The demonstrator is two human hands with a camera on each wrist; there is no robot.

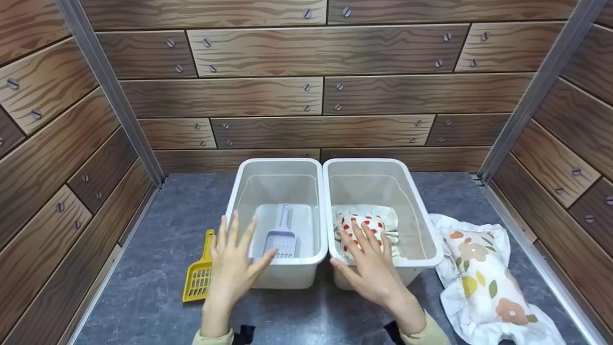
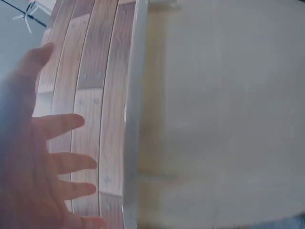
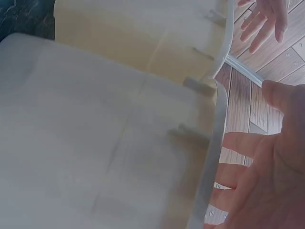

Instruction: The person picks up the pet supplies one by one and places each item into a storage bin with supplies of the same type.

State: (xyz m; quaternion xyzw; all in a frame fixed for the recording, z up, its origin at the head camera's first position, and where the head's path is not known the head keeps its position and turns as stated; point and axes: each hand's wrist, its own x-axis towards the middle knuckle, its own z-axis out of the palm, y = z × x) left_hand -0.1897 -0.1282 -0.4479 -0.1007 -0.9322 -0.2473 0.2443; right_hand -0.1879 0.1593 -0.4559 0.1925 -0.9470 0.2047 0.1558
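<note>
Over the near left corner of the left white plastic bin (image 1: 287, 276), my left hand (image 1: 233, 263) has its fingers straight and spread, holding nothing. A lavender slotted litter scoop (image 1: 281, 237) lies inside that bin. My right hand (image 1: 371, 273), likewise spread with nothing in it, is over the front rim of the right white bin (image 1: 368, 184). In this bin sits a white cushion-like cloth piece with red strawberry prints (image 1: 366, 221), partly hidden by my fingers. In the right wrist view the right hand (image 3: 271, 176) is beside the bin's rim; contact cannot be told.
A yellow slotted scoop (image 1: 198, 280) lies on the dark grey tabletop (image 1: 148, 292), left of the bins. To their right is a ruffled white cushion with flower prints (image 1: 483, 273). Wood-patterned panels (image 1: 278, 98) with metal corner posts surround three sides.
</note>
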